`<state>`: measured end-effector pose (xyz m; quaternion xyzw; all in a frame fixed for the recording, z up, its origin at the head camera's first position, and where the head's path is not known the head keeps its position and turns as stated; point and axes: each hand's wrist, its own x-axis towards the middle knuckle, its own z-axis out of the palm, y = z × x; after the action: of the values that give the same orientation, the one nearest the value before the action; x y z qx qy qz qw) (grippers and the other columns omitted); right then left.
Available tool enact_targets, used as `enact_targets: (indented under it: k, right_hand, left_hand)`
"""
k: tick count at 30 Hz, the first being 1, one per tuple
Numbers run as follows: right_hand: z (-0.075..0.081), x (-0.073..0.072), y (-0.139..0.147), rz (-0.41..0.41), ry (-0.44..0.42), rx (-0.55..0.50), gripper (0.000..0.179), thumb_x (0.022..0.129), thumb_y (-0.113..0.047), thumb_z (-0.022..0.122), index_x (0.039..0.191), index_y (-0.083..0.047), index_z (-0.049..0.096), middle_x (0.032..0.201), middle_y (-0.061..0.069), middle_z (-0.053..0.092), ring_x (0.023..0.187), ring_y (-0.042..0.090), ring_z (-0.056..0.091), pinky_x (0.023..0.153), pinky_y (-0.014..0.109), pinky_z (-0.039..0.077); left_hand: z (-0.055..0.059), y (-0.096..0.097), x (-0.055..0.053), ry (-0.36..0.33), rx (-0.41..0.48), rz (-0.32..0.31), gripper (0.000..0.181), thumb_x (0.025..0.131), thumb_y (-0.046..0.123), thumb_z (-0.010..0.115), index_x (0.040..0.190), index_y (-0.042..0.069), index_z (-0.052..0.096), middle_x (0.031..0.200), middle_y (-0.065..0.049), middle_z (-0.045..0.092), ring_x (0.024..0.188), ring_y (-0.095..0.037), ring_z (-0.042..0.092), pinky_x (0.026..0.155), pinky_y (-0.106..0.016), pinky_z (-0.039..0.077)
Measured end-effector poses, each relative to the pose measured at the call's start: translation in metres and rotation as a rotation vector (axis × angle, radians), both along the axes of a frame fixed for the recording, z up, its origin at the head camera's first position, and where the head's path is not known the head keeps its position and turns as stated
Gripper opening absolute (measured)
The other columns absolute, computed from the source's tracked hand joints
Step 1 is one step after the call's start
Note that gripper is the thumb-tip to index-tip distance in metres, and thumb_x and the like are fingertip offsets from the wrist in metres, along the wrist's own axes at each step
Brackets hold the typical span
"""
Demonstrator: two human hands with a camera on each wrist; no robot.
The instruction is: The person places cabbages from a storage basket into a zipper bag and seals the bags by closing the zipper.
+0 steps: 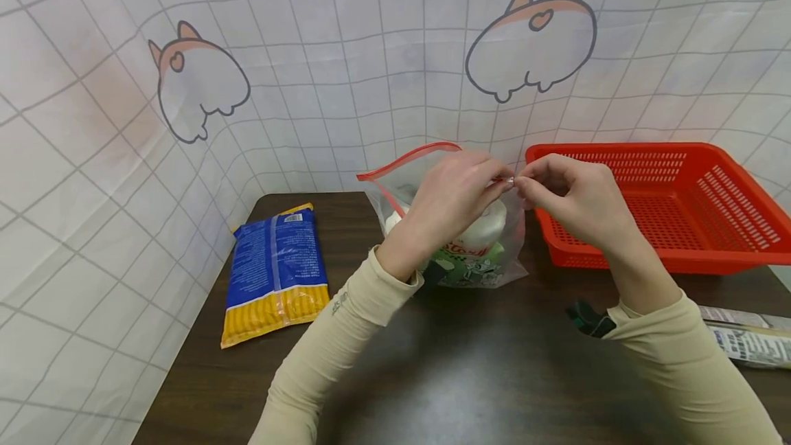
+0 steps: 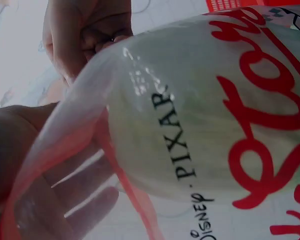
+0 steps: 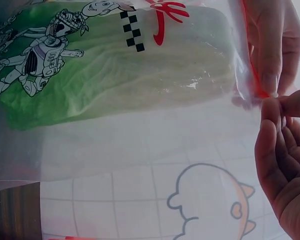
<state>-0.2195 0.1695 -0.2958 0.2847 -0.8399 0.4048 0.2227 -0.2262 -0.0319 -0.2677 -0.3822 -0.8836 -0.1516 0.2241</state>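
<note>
A clear zip bag (image 1: 476, 272) with a red seal strip stands upright on the table, printed with red lettering and black cartoon figures. Inside lies a pale green and white vegetable (image 3: 90, 100) that looks like a Chinese cabbage. At the bag's upper right corner, the left hand (image 1: 460, 187) pinches the seal between thumb and fingers. Close beside it, the right hand (image 1: 577, 201) pinches the same corner, fingertips nearly meeting the left ones. The seal's left part gapes apart. In the left wrist view, the left hand's fingers (image 2: 90, 200) show through the clear plastic.
A red plastic basket (image 1: 655, 259) stands right of the bag. To the left lies a blue and yellow packet (image 1: 274, 273). A flat printed package (image 1: 750, 342) lies at the right, partly behind the right sleeve. A grid-patterned cloth (image 1: 383, 74) hangs behind the table.
</note>
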Motion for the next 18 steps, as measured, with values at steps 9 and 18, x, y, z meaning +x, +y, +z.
enact_targets:
  k: [9,18]
  right_hand:
    - [0.0020,-0.0002,0.0014,0.036,0.049,0.026,0.009,0.087,-0.003,0.072,0.096,-0.004,0.070,0.078,0.001,0.069,0.065,0.004,0.064,0.063,0.012,0.049]
    - [0.0030,0.0002,0.0019,0.033,0.104,0.065,0.013,0.085,0.000,0.073,0.097,-0.004,0.070,0.081,0.001,0.070,0.068,0.001,0.064,0.067,0.010,0.048]
  left_hand:
    - [0.0009,-0.0022,-0.0071,-0.118,0.049,-0.064,0.019,0.095,0.024,0.066,0.108,0.013,0.074,0.097,0.005,0.072,0.088,-0.008,0.062,0.082,-0.018,0.045]
    - [0.0040,-0.0026,-0.0064,-0.079,0.050,-0.092,0.016,0.095,0.024,0.066,0.105,0.015,0.074,0.093,0.007,0.071,0.084,-0.008,0.061,0.085,-0.023,0.045]
